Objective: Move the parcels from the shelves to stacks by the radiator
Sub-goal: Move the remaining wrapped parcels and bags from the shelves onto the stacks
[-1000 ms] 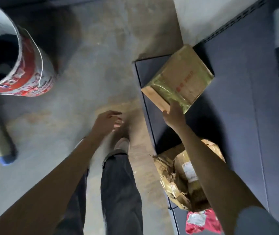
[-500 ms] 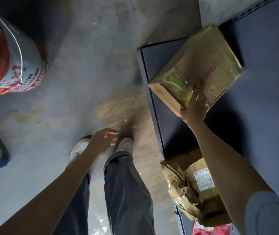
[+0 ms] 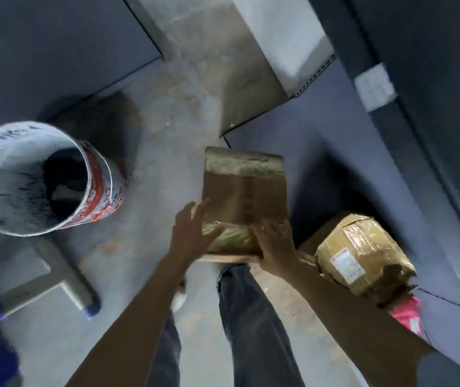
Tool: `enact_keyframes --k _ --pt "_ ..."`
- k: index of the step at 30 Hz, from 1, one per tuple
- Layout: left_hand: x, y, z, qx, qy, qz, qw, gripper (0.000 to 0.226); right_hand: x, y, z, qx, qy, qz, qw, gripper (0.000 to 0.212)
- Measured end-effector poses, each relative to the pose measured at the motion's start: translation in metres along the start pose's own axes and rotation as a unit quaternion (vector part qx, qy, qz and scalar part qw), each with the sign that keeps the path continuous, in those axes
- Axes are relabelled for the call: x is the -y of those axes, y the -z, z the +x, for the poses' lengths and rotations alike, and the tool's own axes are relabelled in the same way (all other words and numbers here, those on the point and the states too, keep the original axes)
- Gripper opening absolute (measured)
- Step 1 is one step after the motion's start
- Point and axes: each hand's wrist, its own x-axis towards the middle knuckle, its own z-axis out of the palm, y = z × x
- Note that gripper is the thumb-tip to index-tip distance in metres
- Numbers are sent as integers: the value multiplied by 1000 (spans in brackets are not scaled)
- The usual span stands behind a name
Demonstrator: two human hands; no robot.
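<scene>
I see one head-worn view only, facing steeply down, close above both hands; floor lies beyond the fingertips.

Storeroom: dark metal shelf, taped parcels, paint bucket, bare concrete floor

The brown taped cardboard parcel is held above the grey concrete floor, the left hand at its near left corner and the right hand at its near right corner. Left of this parcel a white and red paint bucket stands on the floor. Right of it, on the dark blue metal shelf, lies a crumpled tape-wrapped cardboard parcel, with a pink plastic mailer bag just beside that one on the near side.
</scene>
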Motion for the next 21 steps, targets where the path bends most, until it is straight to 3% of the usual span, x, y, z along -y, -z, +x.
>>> enact_keyframes --k 2,3,6,9,12,15,17,19,21 --pt "3 24 -34 18 -143 166 975 86 32 25 -48 -12 8 25 1000 73" --pt "2 35 -52 51 -194 206 958 92 47 37 -72 -31 -3 61 998 69" --pt "-16 62 -125 146 -277 248 917 105 92 67 -137 16 -24 158 987 49" --pt "-37 69 -207 141 -345 279 885 98 124 73 -207 -10 -110 197 974 64" --pt "-57 53 -280 105 -432 287 849 88 140 70 -294 -23 -161 152 975 76" --pt "-78 18 -347 144 -469 323 809 92 144 49 -395 -80 -248 133 956 92" --pt "-94 -16 -384 172 -496 397 753 96 146 29 -468 -93 -308 133 938 91" --pt "-119 -55 -428 169 -555 456 675 96 147 -16 -537 -116 -367 166 908 84" --pt "-148 -102 -486 172 -624 477 594 95 151 -61 -612 -121 -452 226 855 87"
